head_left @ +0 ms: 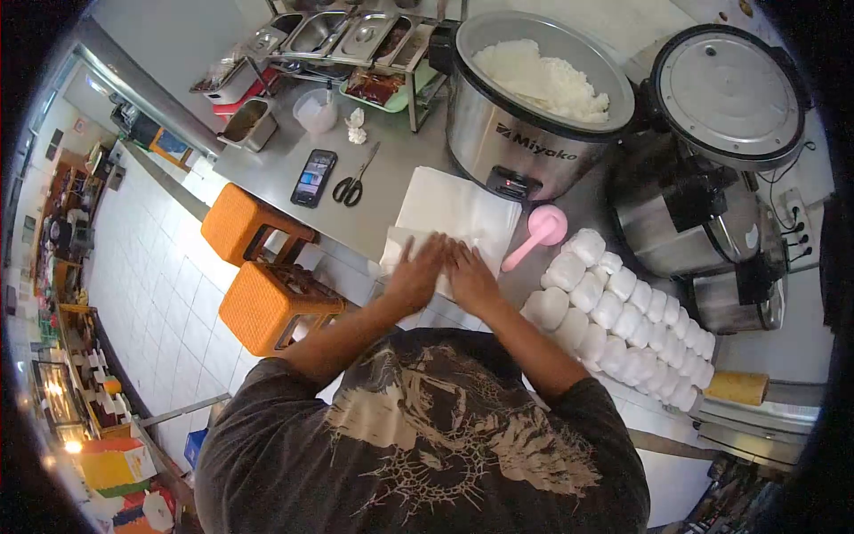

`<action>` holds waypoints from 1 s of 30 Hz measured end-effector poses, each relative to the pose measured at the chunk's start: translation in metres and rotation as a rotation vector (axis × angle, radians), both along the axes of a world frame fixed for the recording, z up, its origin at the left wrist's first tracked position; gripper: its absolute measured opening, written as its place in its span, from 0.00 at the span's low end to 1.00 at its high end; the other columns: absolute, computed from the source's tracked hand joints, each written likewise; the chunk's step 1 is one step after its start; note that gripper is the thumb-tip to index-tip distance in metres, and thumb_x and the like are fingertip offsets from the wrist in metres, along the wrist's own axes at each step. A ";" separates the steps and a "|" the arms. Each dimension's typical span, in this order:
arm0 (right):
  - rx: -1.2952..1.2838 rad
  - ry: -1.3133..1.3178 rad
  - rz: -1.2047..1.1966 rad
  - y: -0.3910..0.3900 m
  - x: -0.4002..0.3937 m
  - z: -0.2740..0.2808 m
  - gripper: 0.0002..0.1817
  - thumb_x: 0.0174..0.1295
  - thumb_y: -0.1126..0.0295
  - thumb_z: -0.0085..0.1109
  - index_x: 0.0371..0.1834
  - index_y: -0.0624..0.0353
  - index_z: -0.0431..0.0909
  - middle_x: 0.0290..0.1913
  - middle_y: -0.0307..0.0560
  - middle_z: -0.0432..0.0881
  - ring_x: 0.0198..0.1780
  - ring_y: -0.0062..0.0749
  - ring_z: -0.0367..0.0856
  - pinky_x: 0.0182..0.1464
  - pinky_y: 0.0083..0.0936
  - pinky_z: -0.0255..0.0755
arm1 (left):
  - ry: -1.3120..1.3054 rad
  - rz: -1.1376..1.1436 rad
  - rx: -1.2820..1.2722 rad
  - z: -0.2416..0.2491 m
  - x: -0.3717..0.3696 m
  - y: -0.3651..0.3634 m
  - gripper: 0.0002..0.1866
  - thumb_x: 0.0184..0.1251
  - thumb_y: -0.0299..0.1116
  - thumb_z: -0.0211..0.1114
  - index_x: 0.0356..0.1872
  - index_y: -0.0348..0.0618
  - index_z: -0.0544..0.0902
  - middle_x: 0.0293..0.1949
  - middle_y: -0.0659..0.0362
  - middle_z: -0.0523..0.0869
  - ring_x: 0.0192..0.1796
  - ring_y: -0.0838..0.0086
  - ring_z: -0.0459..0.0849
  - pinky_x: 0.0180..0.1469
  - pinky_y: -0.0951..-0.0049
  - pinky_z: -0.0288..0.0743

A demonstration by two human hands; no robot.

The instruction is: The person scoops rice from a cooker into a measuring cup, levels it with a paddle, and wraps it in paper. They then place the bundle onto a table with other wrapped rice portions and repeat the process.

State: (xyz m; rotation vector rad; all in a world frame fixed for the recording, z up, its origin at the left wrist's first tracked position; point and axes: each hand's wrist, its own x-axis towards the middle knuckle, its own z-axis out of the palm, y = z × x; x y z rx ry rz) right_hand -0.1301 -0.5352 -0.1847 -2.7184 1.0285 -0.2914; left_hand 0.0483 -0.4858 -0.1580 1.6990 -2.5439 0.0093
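Note:
Both my hands rest near the table's front edge on white wrapping paper (443, 198). My left hand (416, 274) lies on a folded-over part of the paper, its fingers stretched out and slightly spread. Right beside it, my right hand (471, 278) presses on the paper with extended fingers, the fingertips of both hands almost meeting. Whatever may lie under the fold is hidden. A pink scoop (544, 229) sits just right of the paper. Black-handled scissors (350, 189) and a phone (314, 178) with a lit screen lie to the left.
An uncovered Miyako rice cooker (525, 147) full of white rice (543, 82) stands behind the paper. White rounded parcels (623, 325) are stacked at right, near another cooker (685, 222). Metal food trays (365, 37) stand at the back; orange stools (258, 307) are at left.

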 end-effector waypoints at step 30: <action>0.047 -0.045 -0.368 -0.017 -0.001 0.011 0.10 0.54 0.73 0.62 0.40 0.57 0.82 0.41 0.54 0.79 0.49 0.53 0.79 0.51 0.44 0.75 | 0.217 -0.023 0.261 -0.014 0.030 -0.074 0.09 0.65 0.32 0.60 0.42 0.41 0.81 0.43 0.50 0.85 0.50 0.57 0.85 0.52 0.53 0.79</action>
